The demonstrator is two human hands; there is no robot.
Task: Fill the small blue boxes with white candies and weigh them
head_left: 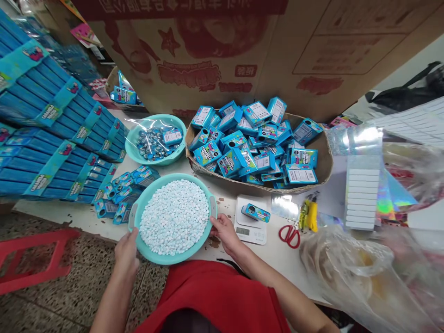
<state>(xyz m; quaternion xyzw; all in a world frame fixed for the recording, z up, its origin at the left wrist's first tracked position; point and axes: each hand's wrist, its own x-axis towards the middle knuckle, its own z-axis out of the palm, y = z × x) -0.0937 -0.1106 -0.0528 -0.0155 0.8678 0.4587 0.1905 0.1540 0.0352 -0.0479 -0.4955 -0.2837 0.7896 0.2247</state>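
Observation:
A turquoise basin (pixel 163 259) full of small pale blue-white candies (pixel 176 217) is held between my two hands at the table's front edge. On its left rim my left hand (pixel 126 252) is closed, the fingertips partly hidden by the basin. My right hand (pixel 225 232) grips the right side near the grey handle, thumb on top. Just right of that hand stands a white digital scale (pixel 251 235) with a small blue candy box (pixel 255 212) lying on it. Behind the held basin is a second turquoise basin (pixel 166 160) with shiny small pieces and a blue box inside.
A cut-down carton (pixel 324 173) heaped with blue boxes stands at the back, before a large cardboard box (pixel 277 55). Stacked blue packs (pixel 52 138) rise on the left. Red scissors (pixel 289 236), a yellow cutter (pixel 312 216) and plastic bags (pixel 354 268) lie right. A red stool (pixel 38 275) is lower left.

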